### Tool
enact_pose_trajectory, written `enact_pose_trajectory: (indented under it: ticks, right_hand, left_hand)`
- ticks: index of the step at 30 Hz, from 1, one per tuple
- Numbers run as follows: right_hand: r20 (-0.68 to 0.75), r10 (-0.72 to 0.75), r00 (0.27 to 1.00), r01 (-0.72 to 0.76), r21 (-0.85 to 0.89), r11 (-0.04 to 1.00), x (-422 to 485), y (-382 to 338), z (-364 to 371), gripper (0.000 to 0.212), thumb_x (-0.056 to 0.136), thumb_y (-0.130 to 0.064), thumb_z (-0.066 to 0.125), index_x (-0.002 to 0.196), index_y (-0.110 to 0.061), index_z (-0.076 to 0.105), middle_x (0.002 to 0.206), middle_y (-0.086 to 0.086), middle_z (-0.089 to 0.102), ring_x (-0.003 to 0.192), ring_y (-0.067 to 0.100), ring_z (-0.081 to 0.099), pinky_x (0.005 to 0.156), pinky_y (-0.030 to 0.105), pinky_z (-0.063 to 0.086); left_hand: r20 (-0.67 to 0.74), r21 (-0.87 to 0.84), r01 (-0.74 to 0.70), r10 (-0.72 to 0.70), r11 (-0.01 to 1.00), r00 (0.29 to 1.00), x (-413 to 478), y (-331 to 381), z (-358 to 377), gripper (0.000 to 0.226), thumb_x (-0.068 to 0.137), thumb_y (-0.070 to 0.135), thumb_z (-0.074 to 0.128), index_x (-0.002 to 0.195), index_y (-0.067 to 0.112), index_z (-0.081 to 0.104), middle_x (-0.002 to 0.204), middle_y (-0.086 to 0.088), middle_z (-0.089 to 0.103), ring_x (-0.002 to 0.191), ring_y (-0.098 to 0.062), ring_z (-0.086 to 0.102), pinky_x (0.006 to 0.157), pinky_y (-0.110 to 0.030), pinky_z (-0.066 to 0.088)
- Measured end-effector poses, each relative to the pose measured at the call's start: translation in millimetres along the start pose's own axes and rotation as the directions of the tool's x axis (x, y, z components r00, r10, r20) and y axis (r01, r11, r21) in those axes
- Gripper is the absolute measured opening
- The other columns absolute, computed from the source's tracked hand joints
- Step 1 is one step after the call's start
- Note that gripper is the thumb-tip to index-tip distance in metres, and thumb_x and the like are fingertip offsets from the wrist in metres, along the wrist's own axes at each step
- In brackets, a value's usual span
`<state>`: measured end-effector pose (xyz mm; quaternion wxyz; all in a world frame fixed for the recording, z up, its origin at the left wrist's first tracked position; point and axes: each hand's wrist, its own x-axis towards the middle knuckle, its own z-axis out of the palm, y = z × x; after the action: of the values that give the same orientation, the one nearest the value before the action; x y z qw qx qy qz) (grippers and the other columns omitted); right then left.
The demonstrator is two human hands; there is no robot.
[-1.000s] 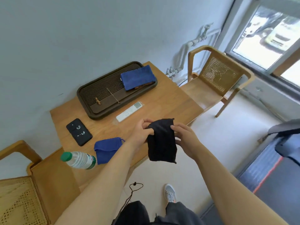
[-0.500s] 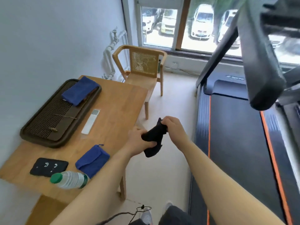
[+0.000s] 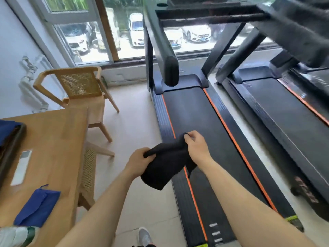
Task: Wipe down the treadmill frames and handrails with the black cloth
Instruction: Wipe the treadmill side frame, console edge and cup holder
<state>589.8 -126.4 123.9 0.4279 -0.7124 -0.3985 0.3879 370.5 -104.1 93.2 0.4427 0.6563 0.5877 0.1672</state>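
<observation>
I hold the black cloth (image 3: 164,164) in front of me with both hands, above the left side rail of the nearest treadmill (image 3: 194,111). My left hand (image 3: 140,161) grips its near left edge. My right hand (image 3: 196,146) pinches its far right corner. The cloth hangs slack between them. The treadmill's left handrail (image 3: 163,47) is a thick black padded bar that slopes down toward me, well beyond the cloth. A second treadmill (image 3: 284,111) stands parallel on the right, with its frame upright (image 3: 236,50) rising between the two belts.
A wooden table (image 3: 58,139) stands at the left with a white remote (image 3: 22,166), a blue pouch (image 3: 38,205) and a dark tray (image 3: 10,141). A cane-back wooden chair (image 3: 80,88) sits by the window. Bare floor runs between table and treadmill.
The view has swung right from the table to the treadmills. Both hands kept hold of the black cloth, which is now spread a little wider between them over the treadmill's edge.
</observation>
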Motion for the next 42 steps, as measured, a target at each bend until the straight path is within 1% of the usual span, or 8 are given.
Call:
enact_pose_trajectory:
  ticks: [10, 15, 20, 26, 30, 34, 37, 42]
  right_hand:
    - [0.090, 0.080, 0.993, -0.082, 0.012, 0.997, -54, 65, -232, 0.039, 0.083, -0.043, 0.076, 0.076, -0.009, 0.058, 0.072, 0.008, 0.060, 0.069, 0.022, 0.061, 0.071, 0.039, 0.048]
    - [0.126, 0.101, 0.987, -0.102, -0.001, 0.995, -47, 64, -290, 0.012, 0.093, -0.030, 0.067, 0.090, -0.020, 0.072, 0.090, 0.003, 0.074, 0.085, 0.022, 0.070, 0.081, 0.036, 0.054]
    - [-0.033, 0.081, 0.996, -0.080, 0.037, 0.996, -23, 65, -331, 0.043, 0.095, -0.034, 0.054, 0.107, 0.006, 0.062, 0.081, 0.007, 0.059, 0.075, 0.020, 0.056, 0.070, 0.034, 0.042]
    - [-0.075, -0.024, 0.997, 0.030, 0.079, 0.996, 30, 46, -377, 0.033, 0.102, -0.035, 0.052, 0.107, -0.008, 0.070, 0.094, 0.008, 0.069, 0.085, 0.023, 0.064, 0.077, 0.034, 0.050]
    - [0.019, -0.108, 0.994, 0.105, 0.119, 0.987, 86, 31, -405, 0.026, 0.102, -0.034, 0.054, 0.097, -0.013, 0.070, 0.087, 0.000, 0.070, 0.080, 0.014, 0.064, 0.068, 0.021, 0.052]
    - [0.166, -0.227, 0.960, 0.213, 0.099, 0.972, 140, 9, -416, 0.036, 0.099, -0.043, 0.053, 0.095, -0.012, 0.072, 0.095, 0.011, 0.074, 0.092, 0.022, 0.069, 0.085, 0.043, 0.057]
    - [0.275, -0.267, 0.924, 0.250, 0.098, 0.963, 160, -21, -413, 0.035, 0.102, -0.042, 0.049, 0.084, -0.018, 0.066, 0.088, 0.004, 0.070, 0.085, 0.018, 0.064, 0.074, 0.035, 0.052]
    - [0.368, -0.329, 0.870, 0.302, 0.129, 0.944, 190, -75, -382, 0.035, 0.104, -0.042, 0.045, 0.092, -0.015, 0.064, 0.099, 0.008, 0.068, 0.091, 0.022, 0.062, 0.083, 0.039, 0.050]
  left_hand:
    - [-0.093, 0.303, -0.069, 0.102, 0.951, 0.990, -34, 146, 148, 0.043, 0.085, 0.065, 0.058, 0.068, 0.025, 0.061, 0.073, 0.006, 0.064, 0.073, -0.013, 0.061, 0.060, -0.031, 0.044]
    - [-0.066, 0.370, -0.133, 0.169, 0.919, 0.983, -36, 208, 186, 0.050, 0.087, 0.069, 0.053, 0.066, 0.025, 0.060, 0.068, 0.005, 0.062, 0.069, -0.013, 0.060, 0.058, -0.030, 0.041]
    - [0.123, 0.311, -0.216, 0.186, 0.925, 0.975, -13, 243, 204, 0.056, 0.082, 0.074, 0.054, 0.075, 0.022, 0.073, 0.071, 0.004, 0.071, 0.070, -0.014, 0.068, 0.074, -0.042, 0.058]
    - [0.230, 0.384, -0.222, 0.140, 0.896, 0.963, 20, 285, 211, 0.051, 0.081, 0.065, 0.065, 0.096, 0.017, 0.076, 0.087, -0.001, 0.075, 0.081, -0.017, 0.070, 0.083, -0.042, 0.058]
    - [0.104, 0.409, -0.095, 0.057, 0.907, 0.993, 45, 323, 205, 0.050, 0.085, 0.057, 0.070, 0.091, 0.007, 0.072, 0.089, -0.009, 0.072, 0.081, -0.021, 0.068, 0.073, -0.036, 0.053]
    - [-0.123, 0.418, 0.005, 0.051, 0.909, 0.991, 54, 363, 187, 0.043, 0.085, 0.057, 0.069, 0.085, 0.015, 0.072, 0.083, -0.001, 0.069, 0.083, -0.022, 0.065, 0.066, -0.030, 0.045]
    - [-0.311, 0.517, 0.129, 0.045, 0.846, 0.949, 41, 395, 169, 0.041, 0.090, 0.055, 0.062, 0.089, 0.014, 0.066, 0.082, 0.002, 0.059, 0.072, -0.013, 0.054, 0.056, -0.024, 0.028]
    - [-0.535, 0.406, 0.228, 0.027, 0.885, 0.844, 38, 403, 115, 0.025, 0.072, 0.053, 0.048, 0.074, 0.031, 0.060, 0.082, 0.008, 0.062, 0.085, -0.022, 0.060, 0.074, -0.037, 0.047]
